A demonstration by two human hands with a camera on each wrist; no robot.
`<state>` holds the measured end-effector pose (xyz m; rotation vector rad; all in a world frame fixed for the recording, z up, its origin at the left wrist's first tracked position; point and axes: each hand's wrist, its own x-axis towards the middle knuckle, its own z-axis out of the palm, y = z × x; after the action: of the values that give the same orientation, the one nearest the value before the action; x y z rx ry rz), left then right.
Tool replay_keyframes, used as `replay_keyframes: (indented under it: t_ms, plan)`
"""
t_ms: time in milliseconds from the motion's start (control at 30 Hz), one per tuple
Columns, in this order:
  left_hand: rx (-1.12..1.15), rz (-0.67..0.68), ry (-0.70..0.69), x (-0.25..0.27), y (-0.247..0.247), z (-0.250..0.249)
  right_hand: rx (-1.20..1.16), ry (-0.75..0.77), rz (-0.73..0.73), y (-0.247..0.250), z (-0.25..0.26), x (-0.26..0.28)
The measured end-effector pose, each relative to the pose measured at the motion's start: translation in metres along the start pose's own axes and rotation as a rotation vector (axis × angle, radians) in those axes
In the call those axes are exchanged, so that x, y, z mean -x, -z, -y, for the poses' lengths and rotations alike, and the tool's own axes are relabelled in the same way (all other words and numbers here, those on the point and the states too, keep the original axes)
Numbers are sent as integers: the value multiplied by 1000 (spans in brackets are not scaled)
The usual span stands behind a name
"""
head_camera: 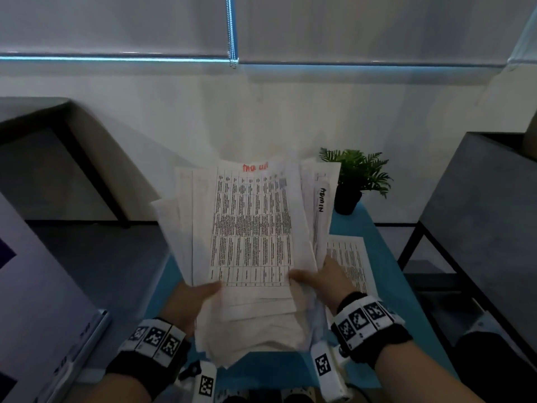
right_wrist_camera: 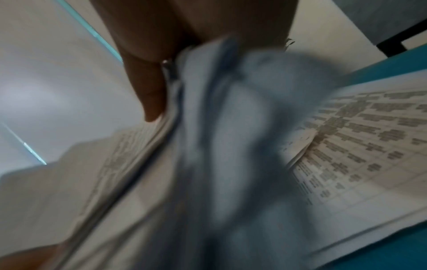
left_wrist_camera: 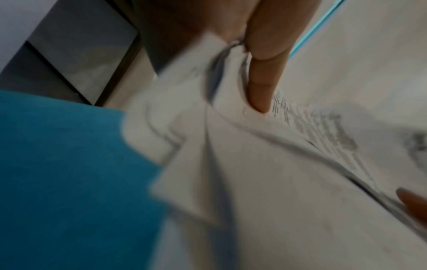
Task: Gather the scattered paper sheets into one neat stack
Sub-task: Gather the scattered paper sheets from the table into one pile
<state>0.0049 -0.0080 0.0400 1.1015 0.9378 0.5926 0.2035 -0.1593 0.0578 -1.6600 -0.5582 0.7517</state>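
Nearest in the head view are two wrists wearing black bands with square black-and-white markers; beyond them the left hand [head_camera: 195, 298] grips the lower left edge of the bundle [head_camera: 250, 242] of paper sheets, its thumb lying across the top page, and the right hand [head_camera: 325, 279] grips the lower right edge in the same way, thumb on top and fingers hidden underneath; the left wrist view shows a thumb [left_wrist_camera: 265, 76] pressed down on the pages, and the right wrist view shows another thumb [right_wrist_camera: 148, 91] against the sheet edges, both pictures badly blurred; the bundle is held up off the blue table [head_camera: 386, 257], tilted away from the person, its sheets fanned and uneven, with corners sticking out at the left, the right and the bottom; the top page carries a printed table and red handwriting at its far edge, and a sheet jutting out on the right bears black handwriting; just right of the right hand one printed sheet [head_camera: 348, 263] lies flat on the table; farther back, at the table's far right corner, stands a small green plant [head_camera: 357, 178] in a dark pot; behind it is a pale wall with a lowered blind above.
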Motion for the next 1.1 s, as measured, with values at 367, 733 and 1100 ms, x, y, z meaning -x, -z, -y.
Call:
replay_keyframes:
  t_ms: [367, 733, 1100]
  plan:
    - [67, -304, -16, -30, 51, 17, 426, -480, -406, 103, -79, -34]
    - [26, -363, 15, -39, 55, 19, 462, -557, -277, 93, -75, -35]
    - [37, -277, 22, -17, 31, 7, 825, 294, -667, 138, 75, 44]
